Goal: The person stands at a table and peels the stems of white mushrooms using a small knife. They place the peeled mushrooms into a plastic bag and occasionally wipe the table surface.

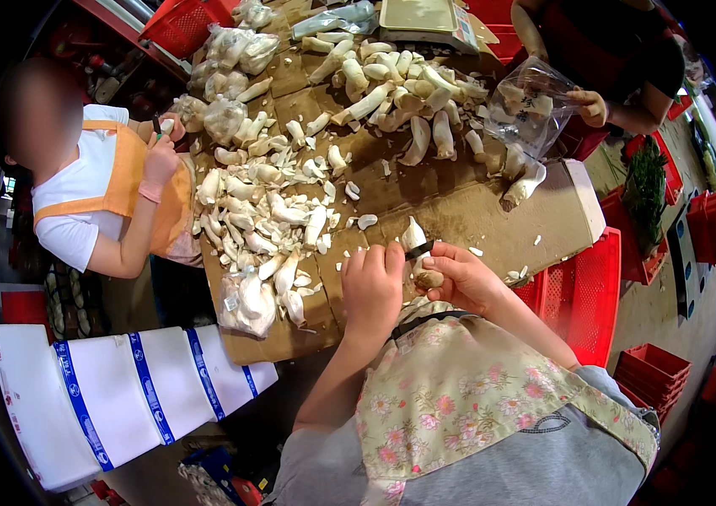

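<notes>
My left hand (372,281) is closed around a small knife, its handle hidden in the fist. The knife's dark blade (420,250) lies across a king oyster mushroom (413,233). My right hand (466,273) grips that mushroom by its lower part, where the brownish base faces me. Both hands are just above the near edge of a cardboard-covered table (478,221). Left of them spreads a heap of pale mushrooms and trimmings (263,215). Toward the far side lies a pile of larger whole king oyster mushrooms (389,88).
A person in an orange apron (124,164) works at the left, another with a clear bag (528,104) at far right. Bagged mushrooms (249,303) and a weighing scale (421,19) rest on the table. White foam boxes (105,379) and a red crate (585,297) flank it.
</notes>
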The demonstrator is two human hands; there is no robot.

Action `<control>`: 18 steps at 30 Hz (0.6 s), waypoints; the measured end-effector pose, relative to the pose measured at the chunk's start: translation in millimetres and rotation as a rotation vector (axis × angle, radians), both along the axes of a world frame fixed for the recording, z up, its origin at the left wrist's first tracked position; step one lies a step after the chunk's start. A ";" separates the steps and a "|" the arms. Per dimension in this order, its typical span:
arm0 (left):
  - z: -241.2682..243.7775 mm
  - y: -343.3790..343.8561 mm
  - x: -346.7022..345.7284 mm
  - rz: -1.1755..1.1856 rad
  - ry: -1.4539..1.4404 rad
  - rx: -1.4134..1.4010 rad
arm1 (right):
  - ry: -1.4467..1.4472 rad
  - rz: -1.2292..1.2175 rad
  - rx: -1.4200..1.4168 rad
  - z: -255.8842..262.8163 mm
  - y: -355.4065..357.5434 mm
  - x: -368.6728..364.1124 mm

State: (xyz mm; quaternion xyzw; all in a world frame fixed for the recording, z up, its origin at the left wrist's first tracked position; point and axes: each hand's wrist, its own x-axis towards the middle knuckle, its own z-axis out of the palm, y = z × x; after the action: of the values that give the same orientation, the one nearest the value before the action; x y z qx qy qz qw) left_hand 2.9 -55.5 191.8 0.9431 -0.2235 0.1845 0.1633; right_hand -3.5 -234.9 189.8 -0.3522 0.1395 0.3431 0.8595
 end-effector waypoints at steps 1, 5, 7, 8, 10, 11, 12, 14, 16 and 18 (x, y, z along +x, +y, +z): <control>-1.1 -0.1 -0.3 -0.001 0.012 0.001 | 0.003 0.005 -0.011 2.1 -0.4 0.1; -6.8 0.6 0.1 0.000 0.046 -0.013 | -0.013 0.049 -0.029 2.2 -3.5 -0.5; -13.5 2.7 3.3 0.027 0.074 -0.028 | -0.004 0.075 -0.053 0.3 -5.5 -1.0; -20.1 4.9 6.3 0.050 0.099 -0.037 | 0.001 0.087 -0.065 -0.3 -6.5 -1.3; -35.5 14.7 8.9 0.115 0.139 -0.065 | -0.035 0.124 -0.093 3.6 -6.3 -3.0; -44.4 21.3 10.4 0.147 0.153 -0.083 | -0.054 0.139 -0.107 5.2 -6.3 -4.2; -41.6 23.2 13.4 0.174 0.168 -0.098 | -0.060 0.133 -0.136 4.3 -6.1 -4.8; -28.1 21.6 9.5 0.082 0.110 -0.114 | -0.072 0.118 -0.193 2.4 -5.4 -4.8; -11.5 17.6 0.1 0.023 0.086 -0.100 | -0.117 0.107 -0.280 3.9 0.4 -4.1; -4.5 11.6 -4.1 -0.028 0.084 -0.046 | -0.173 0.117 -0.368 6.4 2.4 -3.5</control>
State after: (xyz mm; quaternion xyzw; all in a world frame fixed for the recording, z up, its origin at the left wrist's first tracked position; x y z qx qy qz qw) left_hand -1.2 -43.9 187.3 0.9428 -0.2253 0.1474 0.1966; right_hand -6.9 -232.5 196.2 -0.5390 0.1046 0.3296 0.7681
